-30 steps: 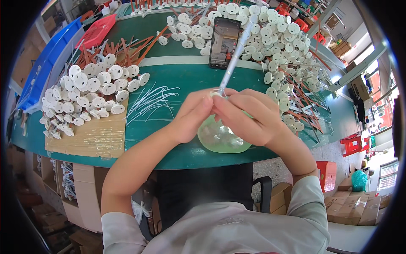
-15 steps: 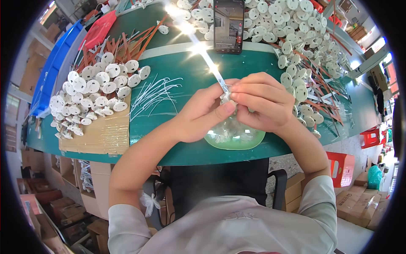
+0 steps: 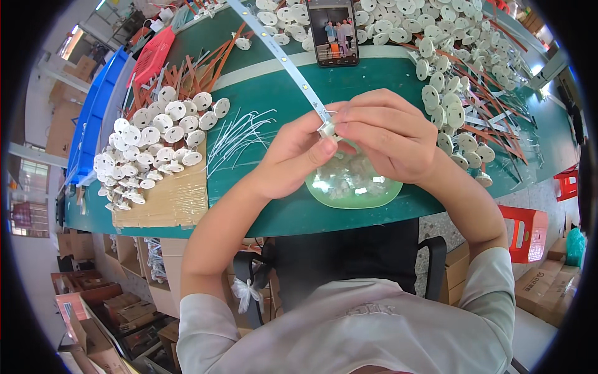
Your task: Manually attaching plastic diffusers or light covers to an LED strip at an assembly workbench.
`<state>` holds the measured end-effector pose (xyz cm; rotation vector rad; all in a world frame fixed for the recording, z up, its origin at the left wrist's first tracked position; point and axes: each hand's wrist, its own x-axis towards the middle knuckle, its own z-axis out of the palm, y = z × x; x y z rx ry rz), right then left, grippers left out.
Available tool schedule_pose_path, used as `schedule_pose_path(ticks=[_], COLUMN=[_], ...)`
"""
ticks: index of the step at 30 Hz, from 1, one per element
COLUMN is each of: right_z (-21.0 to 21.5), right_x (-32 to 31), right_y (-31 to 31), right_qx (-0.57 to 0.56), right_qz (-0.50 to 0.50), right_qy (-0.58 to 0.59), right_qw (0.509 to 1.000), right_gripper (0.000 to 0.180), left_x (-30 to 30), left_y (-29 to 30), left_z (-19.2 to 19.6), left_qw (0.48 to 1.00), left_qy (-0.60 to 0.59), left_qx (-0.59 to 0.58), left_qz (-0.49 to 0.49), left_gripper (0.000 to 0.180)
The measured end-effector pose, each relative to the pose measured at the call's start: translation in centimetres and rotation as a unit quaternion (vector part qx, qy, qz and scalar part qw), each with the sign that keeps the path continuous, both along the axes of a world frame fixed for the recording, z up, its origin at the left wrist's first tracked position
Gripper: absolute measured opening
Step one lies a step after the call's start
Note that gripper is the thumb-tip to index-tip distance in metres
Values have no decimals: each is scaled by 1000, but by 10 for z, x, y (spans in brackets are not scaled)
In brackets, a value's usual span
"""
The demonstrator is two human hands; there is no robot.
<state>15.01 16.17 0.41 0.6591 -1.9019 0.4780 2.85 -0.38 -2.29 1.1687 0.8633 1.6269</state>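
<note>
Left hand (image 3: 298,154) and right hand (image 3: 386,134) meet over the green table (image 3: 261,212), both pinching a small white connector piece (image 3: 326,129) at the near end of a long white LED strip (image 3: 278,57) that runs up and away to the far left. Directly beneath the hands sits a clear shallow dish (image 3: 352,186) of small parts. Loose white wires (image 3: 240,134) lie to the left, then a heap of white round discs (image 3: 156,140) partly on cardboard (image 3: 168,199); a smartphone (image 3: 333,31) stands beyond the hands.

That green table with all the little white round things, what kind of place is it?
Probably a small workshop where lamp parts are put together by hand. The green table holds heaps of white discs and red strips, both hands grip a long white strip, and cardboard boxes sit underneath.
</note>
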Motion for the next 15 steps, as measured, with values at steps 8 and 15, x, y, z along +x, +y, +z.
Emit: schedule_pose_path(ticks=[8, 15], right_z=[-9, -27], right_x=[4, 6], right_y=[3, 5], right_qx=[-153, 34], right_qz=[-81, -36], right_qy=[-269, -393], right_qw=[947, 918], right_gripper=[17, 18], left_x=[-12, -11], left_y=[0, 4], left_z=[3, 7], left_qw=[983, 975], left_qy=[77, 86], left_qx=[37, 24], left_qz=[165, 202], left_gripper=[48, 44])
